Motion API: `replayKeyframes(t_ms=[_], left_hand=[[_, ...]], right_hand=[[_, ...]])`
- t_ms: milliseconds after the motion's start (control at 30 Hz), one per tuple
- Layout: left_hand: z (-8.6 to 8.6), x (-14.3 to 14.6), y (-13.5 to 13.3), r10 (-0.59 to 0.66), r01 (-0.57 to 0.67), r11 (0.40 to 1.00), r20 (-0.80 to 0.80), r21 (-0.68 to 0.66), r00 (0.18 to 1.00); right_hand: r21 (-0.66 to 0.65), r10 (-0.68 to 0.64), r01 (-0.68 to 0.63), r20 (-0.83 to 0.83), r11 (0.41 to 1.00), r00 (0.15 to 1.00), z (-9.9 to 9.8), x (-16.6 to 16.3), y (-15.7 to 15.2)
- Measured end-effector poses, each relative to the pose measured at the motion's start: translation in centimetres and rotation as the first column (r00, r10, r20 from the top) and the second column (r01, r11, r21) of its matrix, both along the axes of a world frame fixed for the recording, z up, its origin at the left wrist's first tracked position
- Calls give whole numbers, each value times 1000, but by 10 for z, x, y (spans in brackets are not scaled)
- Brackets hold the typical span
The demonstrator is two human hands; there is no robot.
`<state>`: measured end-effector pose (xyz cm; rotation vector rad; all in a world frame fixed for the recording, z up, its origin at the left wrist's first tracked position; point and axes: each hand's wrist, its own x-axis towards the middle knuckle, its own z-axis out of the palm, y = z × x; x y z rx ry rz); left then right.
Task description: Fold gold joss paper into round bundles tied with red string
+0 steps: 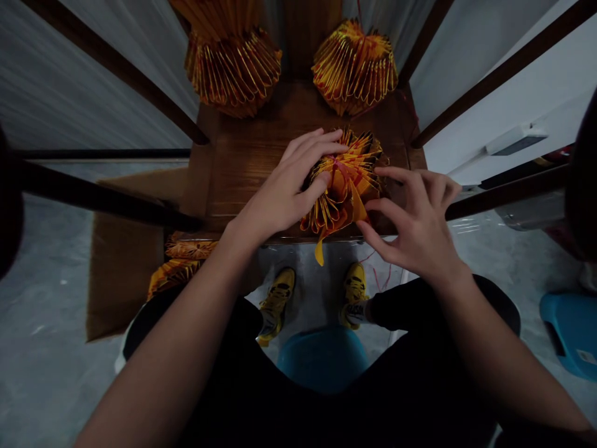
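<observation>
Two hands (298,183) (424,233) touch a pleated bundle (358,167) (more bundles (175,275) by cardboard (119,274)).

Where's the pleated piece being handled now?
In the head view, the pleated piece sits right of centre at the near edge of the wooden surface, between the left hand and right hand.

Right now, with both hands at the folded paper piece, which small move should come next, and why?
Probably the right hand should press the orange flap inward: it sticks out beside that hand's fingertips, while the left hand, resting on the folded paper piece, could steady it.
</observation>
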<state>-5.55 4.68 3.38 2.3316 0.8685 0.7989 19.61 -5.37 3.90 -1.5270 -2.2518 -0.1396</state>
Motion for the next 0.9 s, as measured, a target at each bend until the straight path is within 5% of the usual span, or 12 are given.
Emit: replayKeyframes(t_ms=[233, 433, 900], left_hand=[[0, 3, -2, -13, 13, 1000, -15, 15, 1000], [-1, 9, -4, 1, 2, 998, -46, 65, 999], [2, 12, -4, -34, 35, 999, -51, 31, 998]], right_hand=[[43, -190, 198, -137, 979, 972, -5, -15, 3], [52, -66, 70, -62, 996, 996, 4, -29, 1], [0, -113, 113, -50, 994, 992, 1, -25, 9]])
